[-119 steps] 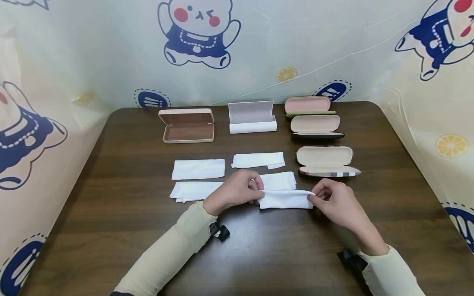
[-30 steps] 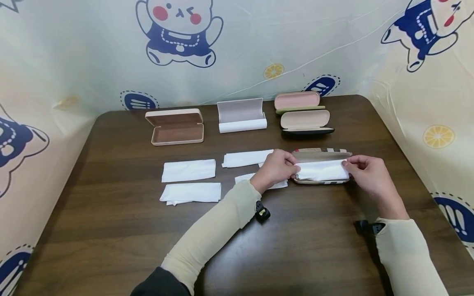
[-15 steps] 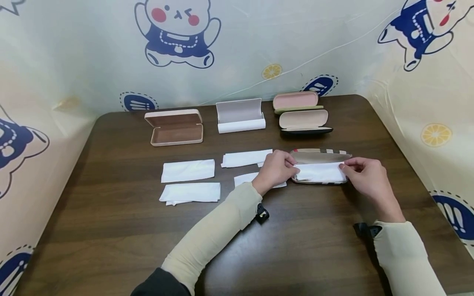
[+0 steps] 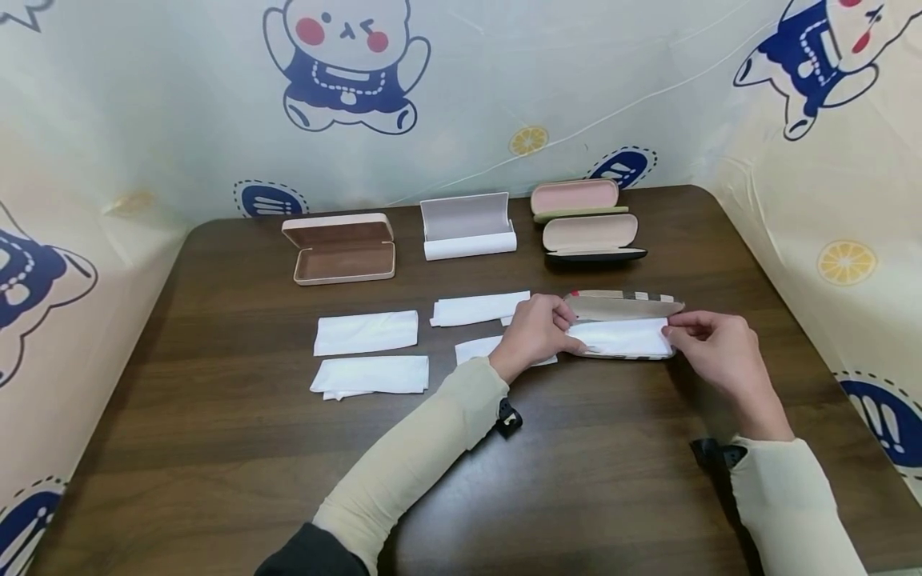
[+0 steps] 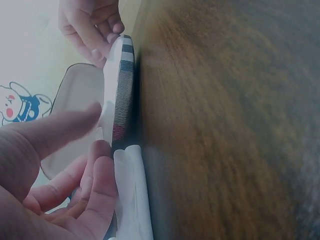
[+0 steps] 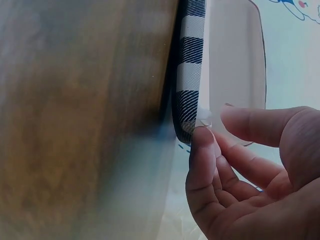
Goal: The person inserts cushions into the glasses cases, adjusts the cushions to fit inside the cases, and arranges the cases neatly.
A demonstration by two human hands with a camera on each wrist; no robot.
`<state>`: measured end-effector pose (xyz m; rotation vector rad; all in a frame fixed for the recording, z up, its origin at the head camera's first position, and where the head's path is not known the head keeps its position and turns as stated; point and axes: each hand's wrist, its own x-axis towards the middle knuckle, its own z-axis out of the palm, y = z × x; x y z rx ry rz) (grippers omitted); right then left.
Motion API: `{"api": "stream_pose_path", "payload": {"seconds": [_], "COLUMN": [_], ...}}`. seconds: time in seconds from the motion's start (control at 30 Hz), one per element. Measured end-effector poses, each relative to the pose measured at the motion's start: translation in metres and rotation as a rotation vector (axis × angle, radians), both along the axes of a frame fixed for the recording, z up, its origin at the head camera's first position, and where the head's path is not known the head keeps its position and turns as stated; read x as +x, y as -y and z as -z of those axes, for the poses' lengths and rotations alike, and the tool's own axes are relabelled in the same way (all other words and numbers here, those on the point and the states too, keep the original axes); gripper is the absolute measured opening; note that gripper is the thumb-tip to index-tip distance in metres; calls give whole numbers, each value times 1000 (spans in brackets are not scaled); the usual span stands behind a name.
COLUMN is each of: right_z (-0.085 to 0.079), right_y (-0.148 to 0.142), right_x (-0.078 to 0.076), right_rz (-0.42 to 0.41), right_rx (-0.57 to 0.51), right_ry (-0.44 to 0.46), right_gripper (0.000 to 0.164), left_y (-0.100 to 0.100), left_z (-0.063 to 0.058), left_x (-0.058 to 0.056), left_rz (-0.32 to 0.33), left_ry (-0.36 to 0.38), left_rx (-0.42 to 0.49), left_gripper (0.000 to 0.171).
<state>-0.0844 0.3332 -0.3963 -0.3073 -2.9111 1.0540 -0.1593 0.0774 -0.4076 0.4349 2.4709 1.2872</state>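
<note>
A folded white cloth (image 4: 623,337) lies along the lower half of an open plaid glasses case (image 4: 634,294) at the right of the table. My left hand (image 4: 536,334) is at the case's left end, its thumb extended over the cloth's end and its other fingers curled beside the rim. At the opposite end, my right hand (image 4: 720,348) holds the cloth's right end between thumb and curled fingers. The right wrist view shows a cloth corner (image 6: 205,120) by the index fingertip. Exact contact beneath both thumbs is partly hidden.
Several folded white cloths, including one at front left (image 4: 370,376), lie left of the case. Behind stand a brown-lined case (image 4: 346,264), a white case (image 4: 470,244), a black case (image 4: 594,254) and a green case with pink lining (image 4: 576,196), all open.
Since four seconds ago, both hands have carried the cloth from the table's middle rightward into the plaid case. Over the last second it has settled lower, and the left thumb has extended over its end.
</note>
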Motion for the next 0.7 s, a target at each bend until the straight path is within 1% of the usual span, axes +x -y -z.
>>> {"api": "stream_pose_path", "payload": {"seconds": [0.07, 0.1, 0.2, 0.27, 0.33, 0.47, 0.57, 0.7], "right_z": [-1, -1, -3, -3, -2, 1, 3, 4], "right_y": [0, 0, 0, 0, 1, 0, 1, 2], "right_x": [2, 3, 6, 6, 5, 1, 0, 0], "right_rz": [16, 23, 31, -3, -60, -180, -223, -227], "right_rx": [-1, 0, 2, -2, 2, 24, 47, 72], "right_ry": [-13, -17, -10, 4, 19, 44, 74, 88], "right_gripper": [36, 40, 62, 78, 95, 119, 123, 116], "left_y": [0, 0, 0, 1, 1, 2, 2, 3], "left_z": [1, 1, 2, 2, 2, 3, 3, 2], "left_x": [-1, -1, -2, -2, -2, -1, 0, 1], "left_rz": [-1, 0, 1, 1, 0, 7, 12, 14], "left_ry": [-2, -6, -13, -15, -19, -32, -47, -82], "left_rx": [5, 6, 7, 11, 14, 8, -18, -77], "left_gripper": [37, 36, 33, 32, 31, 32, 41, 62]}}
